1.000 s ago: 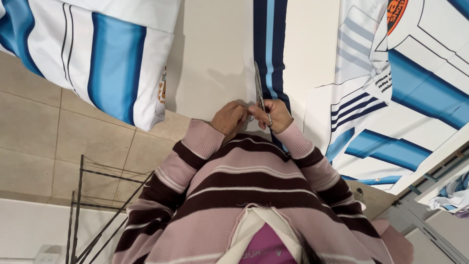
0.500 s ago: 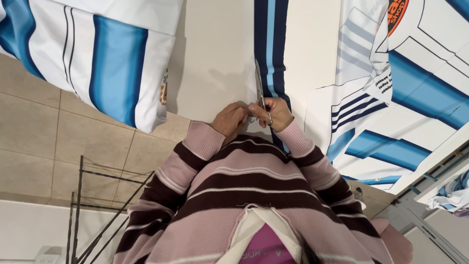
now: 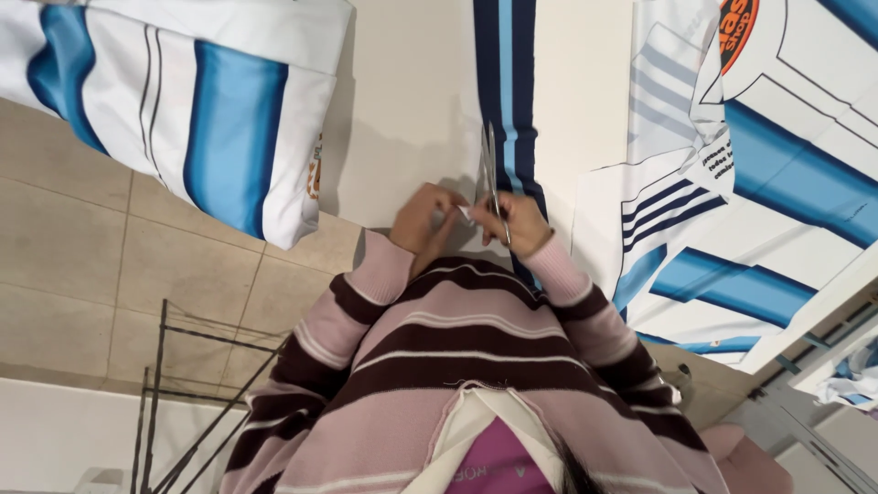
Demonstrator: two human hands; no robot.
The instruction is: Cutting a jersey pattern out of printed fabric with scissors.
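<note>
Left hand: (image 3: 425, 220) curled in at the table edge, fingertips pinching a small white scrap of fabric (image 3: 464, 215) against the other hand.
Right hand: (image 3: 521, 224) clenched around the handles of the scissors (image 3: 492, 178), knuckles up.
Scissors: thin and silvery, blades pointing away from the body, lying along the navy-and-blue striped strip (image 3: 508, 91); blades look near closed, hard to tell exactly.
White scrap: right between the two hands, touching both, just at the base of the scissor blades.
Striped strip: running straight up the cream table (image 3: 412, 101) from the hands to the far edge of the view.
Sleeves: pink and dark maroon stripes (image 3: 366, 302), both arms angled in to meet at the middle.
Left of table: folded white and sky-blue striped cloth (image 3: 201, 119) hanging over the table's edge above the beige tiled floor (image 3: 82, 247).
Right of table: more white and blue printed panels (image 3: 732, 201) spread flat, well apart from the hands.
Lower left: dark wire rack (image 3: 183, 384) standing on the tiles.
</note>
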